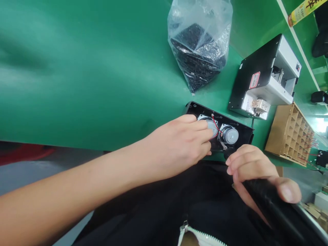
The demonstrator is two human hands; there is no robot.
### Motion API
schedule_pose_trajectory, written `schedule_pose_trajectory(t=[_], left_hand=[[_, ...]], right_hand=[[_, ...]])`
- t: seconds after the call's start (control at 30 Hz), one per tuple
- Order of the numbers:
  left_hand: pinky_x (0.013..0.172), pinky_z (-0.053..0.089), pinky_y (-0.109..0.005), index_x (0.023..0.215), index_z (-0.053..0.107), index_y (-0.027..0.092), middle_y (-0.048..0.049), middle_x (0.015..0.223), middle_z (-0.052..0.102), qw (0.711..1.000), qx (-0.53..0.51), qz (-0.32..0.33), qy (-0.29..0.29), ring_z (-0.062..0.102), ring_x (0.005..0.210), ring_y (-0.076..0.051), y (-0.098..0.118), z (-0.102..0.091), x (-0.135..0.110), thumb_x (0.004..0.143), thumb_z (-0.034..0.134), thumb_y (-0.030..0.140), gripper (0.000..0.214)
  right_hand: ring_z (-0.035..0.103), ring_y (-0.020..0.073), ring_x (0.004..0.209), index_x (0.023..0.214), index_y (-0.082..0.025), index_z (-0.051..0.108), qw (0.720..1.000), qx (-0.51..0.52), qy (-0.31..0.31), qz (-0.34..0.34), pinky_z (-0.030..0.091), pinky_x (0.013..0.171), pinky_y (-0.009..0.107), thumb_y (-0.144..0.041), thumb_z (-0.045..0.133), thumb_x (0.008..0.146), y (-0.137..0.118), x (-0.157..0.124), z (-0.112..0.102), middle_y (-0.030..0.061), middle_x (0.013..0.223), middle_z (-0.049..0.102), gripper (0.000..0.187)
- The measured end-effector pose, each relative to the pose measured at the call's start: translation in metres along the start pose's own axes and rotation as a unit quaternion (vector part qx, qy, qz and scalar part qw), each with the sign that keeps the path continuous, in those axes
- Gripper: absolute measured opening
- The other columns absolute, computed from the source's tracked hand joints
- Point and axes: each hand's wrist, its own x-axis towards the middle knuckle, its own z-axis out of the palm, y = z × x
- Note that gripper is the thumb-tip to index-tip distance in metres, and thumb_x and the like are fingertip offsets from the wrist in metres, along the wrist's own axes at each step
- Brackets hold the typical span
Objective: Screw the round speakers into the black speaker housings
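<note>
A black speaker housing (244, 131) lies open on the green bench, with a round speaker (230, 135) in it and a second speaker (211, 128) partly covered by my fingers. Red and black wires (216, 124) run between the two. My left hand (184, 140) is closed over the housing's left part, its fingertips mostly hidden. In my right hand (252, 164) is a black electric screwdriver (269, 201), gripped along its body. Its bit (223, 146) points at the near corner of the right speaker; whether it touches a screw, I cannot tell.
Beyond the housing stands a clear plastic bag (201, 51) of black parts. A black and silver screw feeder machine (258, 78) sits to the right. Beside it is a cardboard divider box (289, 133) with red wires near it. A yellow-labelled bottle (304, 12) lies at the far right.
</note>
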Motion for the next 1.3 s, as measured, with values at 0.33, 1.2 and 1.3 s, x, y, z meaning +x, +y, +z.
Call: schedule_pose_trajectory(t=[0.33, 1.2, 1.3], left_hand=[[0.081, 0.032, -0.046, 0.082, 0.073, 0.023, -0.0008, 0.085, 0.063, 1.0, 0.001, 0.016, 0.017, 0.05, 0.085, -0.026, -0.001, 0.006, -0.002, 0.129, 0.06, 0.011, 0.051], [0.089, 0.054, -0.055, 0.127, 0.086, 0.032, -0.0086, 0.126, 0.093, 0.986, 0.074, -0.125, -0.077, 0.08, 0.108, -0.034, -0.015, -0.021, 0.0, 0.122, 0.067, 0.028, 0.02], [0.086, 0.049, -0.054, 0.131, 0.086, 0.027, -0.0102, 0.121, 0.093, 0.987, 0.078, -0.1, -0.095, 0.08, 0.104, -0.035, -0.018, -0.024, 0.006, 0.122, 0.068, 0.029, 0.021]], right_hand=[[0.09, 0.0199, 0.086, 0.14, -0.043, 0.055, 0.994, 0.03, -0.054, -0.087, 0.086, 0.083, 0.047, 0.003, 0.074, 0.082, 0.014, 0.003, -0.011, -0.0098, 0.112, 0.089, 0.077], [0.04, 0.0086, 0.042, 0.154, -0.048, 0.089, 0.937, 0.07, 0.298, -0.17, 0.054, 0.044, 0.027, -0.091, 0.06, 0.118, 0.054, 0.089, -0.074, -0.0078, 0.081, 0.045, 0.063], [0.044, 0.007, 0.042, 0.154, -0.042, 0.087, 0.938, 0.103, 0.274, -0.186, 0.048, 0.042, 0.022, -0.086, 0.062, 0.119, 0.07, 0.109, -0.067, -0.0064, 0.082, 0.054, 0.062]])
